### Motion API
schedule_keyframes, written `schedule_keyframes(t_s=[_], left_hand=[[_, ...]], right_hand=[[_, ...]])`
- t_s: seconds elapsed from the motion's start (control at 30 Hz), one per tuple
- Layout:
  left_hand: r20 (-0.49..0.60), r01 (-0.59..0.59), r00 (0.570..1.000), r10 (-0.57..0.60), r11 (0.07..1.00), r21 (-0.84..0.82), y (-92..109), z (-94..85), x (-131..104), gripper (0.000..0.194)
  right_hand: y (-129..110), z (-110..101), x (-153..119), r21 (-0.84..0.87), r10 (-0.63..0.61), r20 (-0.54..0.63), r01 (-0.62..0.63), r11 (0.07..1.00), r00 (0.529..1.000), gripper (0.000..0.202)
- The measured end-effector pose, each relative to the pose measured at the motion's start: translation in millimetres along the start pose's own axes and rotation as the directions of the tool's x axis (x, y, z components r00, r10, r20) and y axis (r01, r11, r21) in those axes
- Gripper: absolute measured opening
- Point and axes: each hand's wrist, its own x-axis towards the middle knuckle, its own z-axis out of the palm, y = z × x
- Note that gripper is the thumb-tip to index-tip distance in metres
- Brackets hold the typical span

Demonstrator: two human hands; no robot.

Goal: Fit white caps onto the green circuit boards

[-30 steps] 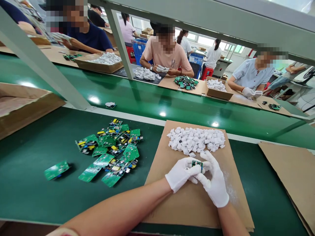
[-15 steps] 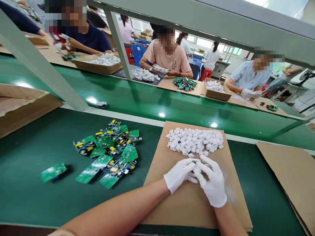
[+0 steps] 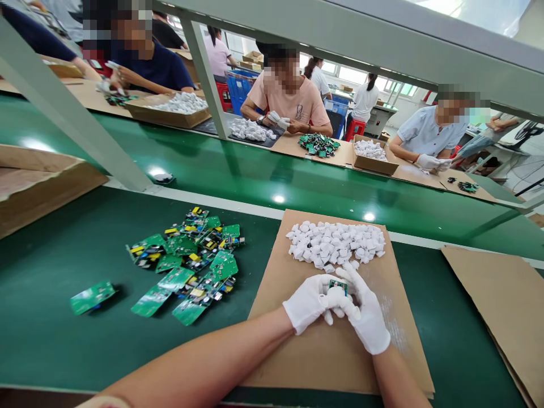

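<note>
Both my hands wear white gloves and meet over a brown cardboard sheet (image 3: 323,357). My left hand (image 3: 306,301) and my right hand (image 3: 366,317) together pinch a small green circuit board (image 3: 339,286) fitted into a white plastic piece. Just beyond my fingers lies a heap of small white plastic parts (image 3: 335,243) on the same cardboard. To the left, on the green mat, lies a pile of green circuit boards (image 3: 191,260), with one single board (image 3: 91,296) apart from it.
A green conveyor belt (image 3: 255,175) runs across behind my place, carrying a small white item (image 3: 162,178). Several people sit opposite at cardboard boxes (image 3: 374,161) of white parts. A slanted metal post (image 3: 68,107) stands at left; a second cardboard sheet (image 3: 497,306) lies at right.
My hands stayed together over the cardboard; the small board shows again between my fingers after being mostly covered. The white item on the belt has drifted left.
</note>
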Motion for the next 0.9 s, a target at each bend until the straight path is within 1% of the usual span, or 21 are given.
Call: schedule_keyframes(t_s=[0.07,0.17,0.23,0.27,0.33,0.4,0.43,0.5,0.57,0.7,0.8,0.9], left_hand=[[0.0,-0.01,1.0,0.01,1.0,-0.011,1,1.0,-1,0.041],[0.034,-0.027,0.999,0.029,0.997,-0.075,1,1.1,-2,0.04],[0.069,-0.004,0.997,0.014,0.99,-0.142,1,-0.1,-2,0.037],[0.091,0.019,0.996,-0.001,0.981,-0.195,1,-0.9,-2,0.036],[0.153,0.073,0.988,-0.026,0.948,-0.308,2,-2.5,-3,0.034],[0.207,0.117,0.977,-0.041,0.923,-0.368,4,-3.3,-4,0.031],[0.212,0.123,0.976,-0.044,0.92,-0.373,5,-3.1,-4,0.028],[0.187,0.12,0.981,-0.054,0.923,-0.365,6,-2.2,-6,0.025],[0.166,0.126,0.984,-0.068,0.92,-0.372,5,-1.5,-7,0.029],[0.202,0.159,0.976,-0.083,0.905,-0.395,1,-3.2,-8,0.039],[0.218,0.157,0.973,-0.074,0.908,-0.389,-2,-5.1,-8,0.038],[0.222,0.149,0.973,-0.064,0.91,-0.387,-2,-5.2,-8,0.031]], right_hand=[[3,2,0,0.0,0.018,0.029,-0.018,1.0,0.999,0.058],[6,3,-1,-0.07,0.03,0.041,-0.027,0.997,0.999,0.063],[4,2,-1,-0.109,0.067,0.04,-0.062,0.992,0.997,0.058],[3,1,-1,-0.1,0.086,0.031,-0.083,0.992,0.996,0.053],[0,-1,0,-0.024,0.11,-0.001,-0.11,0.994,0.994,0.044],[-2,-2,1,0.069,0.135,-0.017,-0.133,0.989,0.991,0.039],[-3,-2,1,0.098,0.146,-0.014,-0.144,0.985,0.989,0.038],[-4,-3,1,0.112,0.166,-0.006,-0.164,0.98,0.986,0.038],[-5,-2,1,0.113,0.177,-0.012,-0.175,0.978,0.984,0.038],[-3,1,1,0.146,0.165,-0.003,-0.163,0.976,0.986,0.039],[0,2,0,0.113,0.142,-0.013,-0.14,0.984,0.99,0.038],[2,2,-1,0.057,0.129,-0.013,-0.128,0.99,0.992,0.037]])
